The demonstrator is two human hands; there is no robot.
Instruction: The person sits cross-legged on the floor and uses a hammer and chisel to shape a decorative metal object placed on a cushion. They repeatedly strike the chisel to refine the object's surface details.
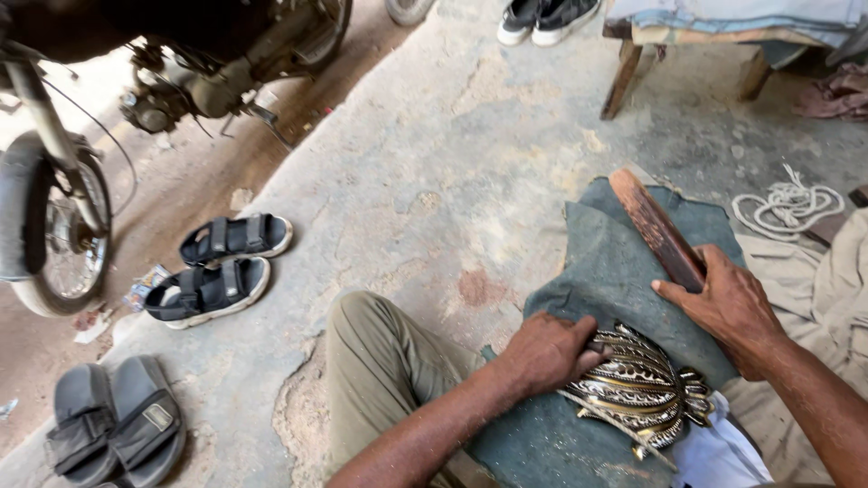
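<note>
Illumination is diffuse daylight, strongest at the upper left, where the ground beside the motorcycle (181,72) is overexposed. The concrete floor (452,181) is evenly lit with soft, faint shadows. The motorcycle body is underexposed, nearly black. Focus is sharp throughout. Wide-angle distortion bends the frame edges. No motion blur is visible.

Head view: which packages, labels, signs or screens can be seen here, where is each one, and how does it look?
Small wrapper: flat on the ground left of the black sandals, near the motorcycle wheel; crumpled, multicoloured print.
Pale scrap of paper or packaging: on the ground just below the wrapper; too small to tell more.
No signs or screens in view.
</note>
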